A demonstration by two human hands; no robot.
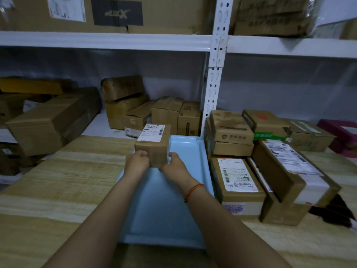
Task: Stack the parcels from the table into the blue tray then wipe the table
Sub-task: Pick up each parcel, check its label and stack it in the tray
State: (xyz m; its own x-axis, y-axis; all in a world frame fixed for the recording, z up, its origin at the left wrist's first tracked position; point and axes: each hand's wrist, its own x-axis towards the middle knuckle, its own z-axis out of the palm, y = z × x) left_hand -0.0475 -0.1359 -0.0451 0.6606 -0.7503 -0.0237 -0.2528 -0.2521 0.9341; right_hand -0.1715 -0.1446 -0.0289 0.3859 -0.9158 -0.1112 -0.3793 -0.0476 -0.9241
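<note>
A small cardboard parcel (154, 144) with a white shipping label on top sits over the far left corner of the blue tray (191, 151). My left hand (137, 161) grips its near left corner and my right hand (174, 163) grips its near right corner. The tray lies lengthwise on the wooden table (58, 190) and holds nothing else that I can see. Several more parcels (238, 182) stand in a group on the table just right of the tray.
A white metal shelf rack (214, 89) stands behind the table, loaded with cardboard boxes (54, 120). A pink box (342, 132) is at the far right. A dark cloth-like thing (334, 211) lies by the right parcels.
</note>
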